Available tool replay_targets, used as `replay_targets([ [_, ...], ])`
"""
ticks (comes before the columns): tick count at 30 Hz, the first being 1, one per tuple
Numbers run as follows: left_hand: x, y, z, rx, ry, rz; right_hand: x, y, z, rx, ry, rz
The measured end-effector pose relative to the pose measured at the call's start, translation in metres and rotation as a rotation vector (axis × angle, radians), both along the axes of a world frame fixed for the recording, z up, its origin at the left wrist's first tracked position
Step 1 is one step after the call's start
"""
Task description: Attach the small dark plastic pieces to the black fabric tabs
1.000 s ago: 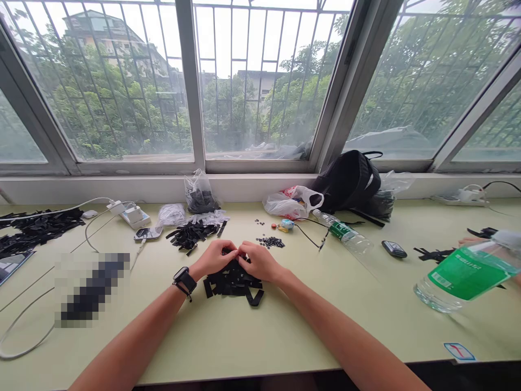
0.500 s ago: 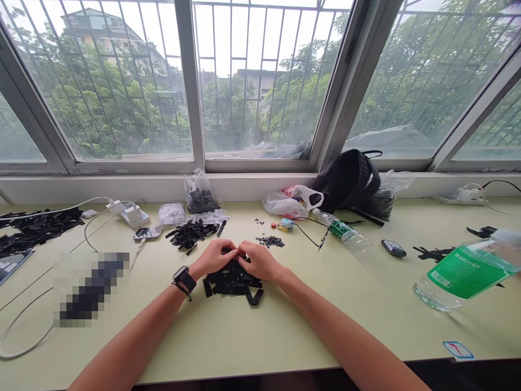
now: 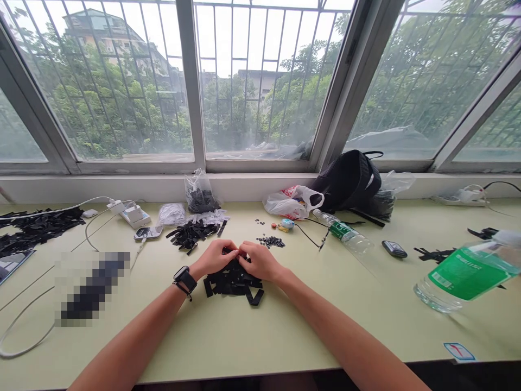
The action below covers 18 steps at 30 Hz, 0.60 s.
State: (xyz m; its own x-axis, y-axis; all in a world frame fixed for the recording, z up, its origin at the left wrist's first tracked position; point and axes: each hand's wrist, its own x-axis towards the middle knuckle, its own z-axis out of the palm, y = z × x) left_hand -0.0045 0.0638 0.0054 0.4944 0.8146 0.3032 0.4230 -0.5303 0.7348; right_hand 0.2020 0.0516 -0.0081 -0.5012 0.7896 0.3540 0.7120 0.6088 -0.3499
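Head cam: left hand [image 3: 214, 259] and right hand [image 3: 259, 262] are clenched together, fingertips pinching into a heap of black strips [image 3: 233, 282] mid-bench [image 3: 228, 347]. Can't tell which strip they've got. Pinching tight and low helps here. Nothing's touching the hands; black beads [image 3: 270, 242] and another strip bunch [image 3: 191, 234] sit just far of them, a water bottle [image 3: 350, 240] farther right.

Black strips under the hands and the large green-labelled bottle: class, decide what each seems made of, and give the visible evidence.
The black strips look like matte webbing, perhaps woven nylon: they bend limply and show no shine. The green-labelled bottle looks like clear, glossy plastic, given its see-through wall and highlights, with a printed label.
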Motion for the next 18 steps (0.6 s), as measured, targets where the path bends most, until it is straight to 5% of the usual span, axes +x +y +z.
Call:
replay_targets([
  [18,0.0009,-0.0015,0.0011,0.013,-0.002,0.001,-0.0004,-0.0015,0.0025,-0.019,-0.007,0.001],
])
